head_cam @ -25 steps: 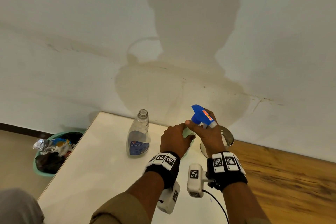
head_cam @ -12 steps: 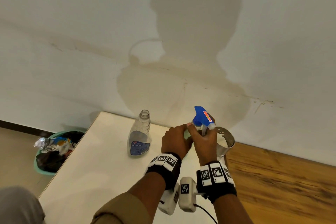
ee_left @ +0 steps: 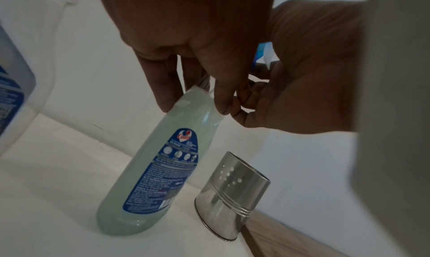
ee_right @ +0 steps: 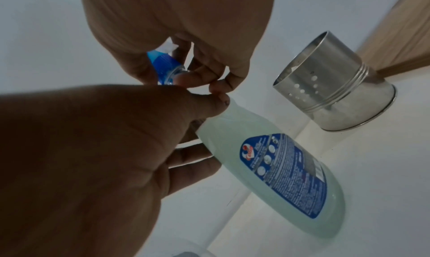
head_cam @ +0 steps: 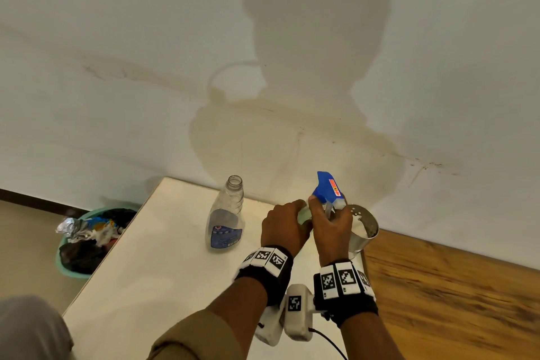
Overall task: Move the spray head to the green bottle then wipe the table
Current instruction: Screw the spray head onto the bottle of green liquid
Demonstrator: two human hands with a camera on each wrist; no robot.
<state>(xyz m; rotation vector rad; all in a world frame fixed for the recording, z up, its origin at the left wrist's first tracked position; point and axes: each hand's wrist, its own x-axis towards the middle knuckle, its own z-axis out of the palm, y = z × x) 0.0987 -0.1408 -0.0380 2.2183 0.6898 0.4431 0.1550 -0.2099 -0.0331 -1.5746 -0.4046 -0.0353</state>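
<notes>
The green bottle (ee_left: pixel 163 169) stands tilted on the white table (head_cam: pixel 163 272), next to the steel cup. My left hand (head_cam: pixel 285 222) grips its shoulder just below the neck, fingers on one side and thumb on the other. The blue spray head (head_cam: pixel 327 187) sits on top of the bottle's neck, nozzle pointing up and left. My right hand (head_cam: pixel 330 223) holds it, fingers curled round its ribbed collar (ee_right: pixel 165 66). In the head view the hands hide most of the green bottle (head_cam: pixel 304 215). The neck joint itself is covered by fingers.
A clear bottle (head_cam: pixel 226 219) with no cap stands left of my hands. A perforated steel cup (head_cam: pixel 362 228) is at the table's right edge by the wall. A green bin (head_cam: pixel 87 240) full of rubbish sits on the floor to the left. Wooden floor lies right.
My right hand has turned with the spray head on the bottle's neck, and its wrist has swung left, close to the left wrist. The left hand has kept its grip on the green bottle.
</notes>
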